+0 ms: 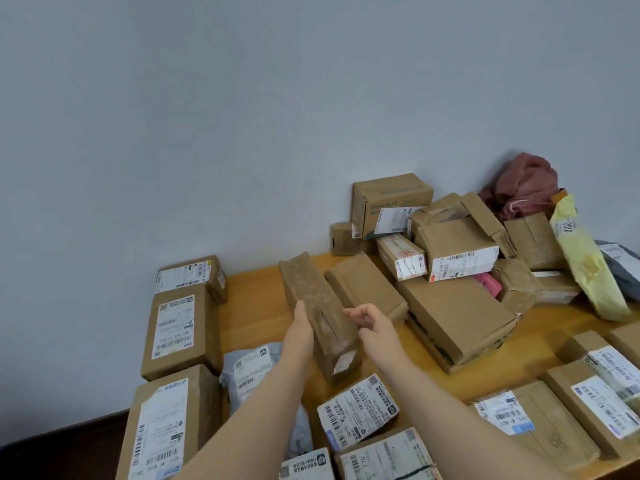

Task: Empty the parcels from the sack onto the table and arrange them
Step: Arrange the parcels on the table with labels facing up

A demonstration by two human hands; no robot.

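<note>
Worktop: a light wooden worktop lay under the long brown taped cardboard parcel and stretched out on every side of it.
Heap: a loose pile of brown cardboard boxes lay right of the parcel and behind it.
Row: three labelled cardboard boxes lay in a line left of the parcel.
Sack: a crumpled dark red sack sat far right of the parcel and behind it, past the pile.
Mailer: a grey plastic mailer lay left of the parcel's near end.
Parcel: it was tilted, label end towards the person.
Left hand: the left hand grasped the parcel's left side.
Right hand: the right hand was released, fingers loosely curled just beside the parcel's right edge; contact could not be told.
</note>
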